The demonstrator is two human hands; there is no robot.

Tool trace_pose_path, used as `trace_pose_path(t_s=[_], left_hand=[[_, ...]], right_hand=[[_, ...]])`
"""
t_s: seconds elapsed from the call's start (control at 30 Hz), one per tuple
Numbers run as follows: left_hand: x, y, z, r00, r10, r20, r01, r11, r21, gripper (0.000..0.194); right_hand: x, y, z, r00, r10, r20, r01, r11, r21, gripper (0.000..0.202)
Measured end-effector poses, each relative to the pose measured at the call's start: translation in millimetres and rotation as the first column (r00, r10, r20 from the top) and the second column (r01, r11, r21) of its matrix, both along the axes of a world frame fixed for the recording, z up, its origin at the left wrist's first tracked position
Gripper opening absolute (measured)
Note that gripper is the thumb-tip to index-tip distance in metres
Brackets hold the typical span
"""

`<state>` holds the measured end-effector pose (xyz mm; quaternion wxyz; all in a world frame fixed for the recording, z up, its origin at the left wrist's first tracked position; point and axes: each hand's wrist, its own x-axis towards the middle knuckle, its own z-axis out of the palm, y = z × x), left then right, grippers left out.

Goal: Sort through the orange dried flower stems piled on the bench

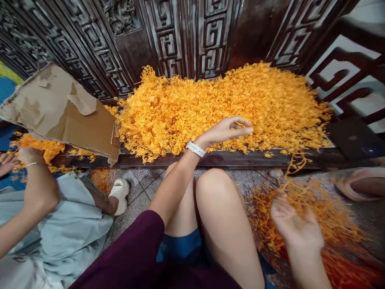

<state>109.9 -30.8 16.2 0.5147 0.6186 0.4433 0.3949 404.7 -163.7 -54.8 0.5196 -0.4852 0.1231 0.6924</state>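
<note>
My left hand [227,130], with a pale wristband, hovers over the front of a big heap of orange-yellow plastic pieces [192,108]. Its thumb and fingers curve together at the tips. Whatever they hold, if anything, is hidden or too small to name. To the right, palm turned up, my right hand [296,222] is smeared by motion. A few thin orange strands [296,162] show just above its fingertips; whether they are held or loose in the air is unclear. Beneath that hand lies a pile of stringy orange strands [264,216] on the floor.
A torn cardboard box [66,116] stands tilted at the heap's left end. Left of me sits another person in light blue trousers [72,204], hands near more orange pieces [45,148]. Carved dark wood [249,36] rises behind the heap. A foot in a shoe [361,184] is at the right.
</note>
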Motion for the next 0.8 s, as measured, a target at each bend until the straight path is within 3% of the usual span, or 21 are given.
trace_pose_path(t_s=[0.03, 0.1, 0.13, 0.17, 0.23, 0.33, 0.4, 0.43, 0.5, 0.6, 0.63, 0.7, 0.8], left_hand=[[-11.6, 3.7, -2.7, 0.995, 0.096, -0.038, -0.094, 0.994, 0.055, 0.028], [-39.5, 8.1, -8.7, 0.928, 0.351, -0.125, -0.319, 0.921, 0.223, 0.019], [-55.5, 8.5, -11.2, 0.854, 0.493, -0.169, -0.431, 0.850, 0.302, 0.016], [-72.0, 7.8, -12.9, 0.743, 0.636, -0.210, -0.538, 0.754, 0.378, 0.013], [-103.7, 4.1, -14.7, 0.501, 0.806, -0.315, -0.646, 0.591, 0.484, 0.011], [-136.3, -4.0, -17.8, 0.144, 0.860, -0.489, -0.722, 0.429, 0.542, 0.022], [-143.7, -10.4, -22.3, -0.021, 0.824, -0.566, -0.769, 0.349, 0.536, 0.037], [-143.8, -13.8, -24.9, -0.052, 0.795, -0.605, -0.778, 0.347, 0.523, 0.043], [-140.7, -20.4, -29.3, -0.052, 0.729, -0.682, -0.780, 0.397, 0.484, 0.048], [-138.7, -28.1, -33.6, -0.032, 0.637, -0.771, -0.743, 0.501, 0.444, 0.040], [-140.5, -30.1, -34.8, -0.037, 0.618, -0.785, -0.730, 0.519, 0.443, 0.038], [-147.7, -33.7, -36.9, -0.045, 0.605, -0.795, -0.702, 0.547, 0.456, 0.034], [-164.6, -37.5, -38.9, -0.013, 0.629, -0.777, -0.666, 0.574, 0.476, 0.028]], right_hand=[[-9.5, -8.9, -0.8, 0.997, 0.052, -0.065, -0.057, 0.995, -0.078, 0.043], [-30.0, -25.2, 2.1, 0.975, 0.169, -0.145, -0.178, 0.983, -0.052, 0.016], [-39.1, -31.4, 6.2, 0.969, 0.224, -0.103, -0.225, 0.974, 0.007, 0.005], [-46.4, -35.7, 12.2, 0.966, 0.259, -0.031, -0.255, 0.962, 0.097, 0.009], [-55.8, -38.5, 28.3, 0.954, 0.274, 0.119, -0.297, 0.909, 0.292, 0.019], [-64.6, -32.6, 58.1, 0.905, 0.301, 0.302, -0.418, 0.764, 0.492, 0.017], [-74.3, -25.2, 77.4, 0.850, 0.303, 0.431, -0.517, 0.639, 0.570, 0.015], [-81.4, -20.9, 86.1, 0.817, 0.308, 0.488, -0.569, 0.566, 0.596, 0.016], [-99.3, -11.2, 102.0, 0.725, 0.384, 0.572, -0.689, 0.384, 0.615, 0.015], [-130.8, 6.0, 124.9, 0.548, 0.678, 0.491, -0.755, 0.148, 0.638, 0.014], [-141.5, 12.6, 132.5, 0.465, 0.791, 0.398, -0.741, 0.102, 0.663, 0.014], [-162.6, 26.8, 146.2, 0.325, 0.915, 0.239, -0.704, 0.066, 0.707, 0.014], [-194.1, 50.3, 155.2, 0.306, 0.904, 0.299, -0.750, 0.036, 0.660, 0.011]])
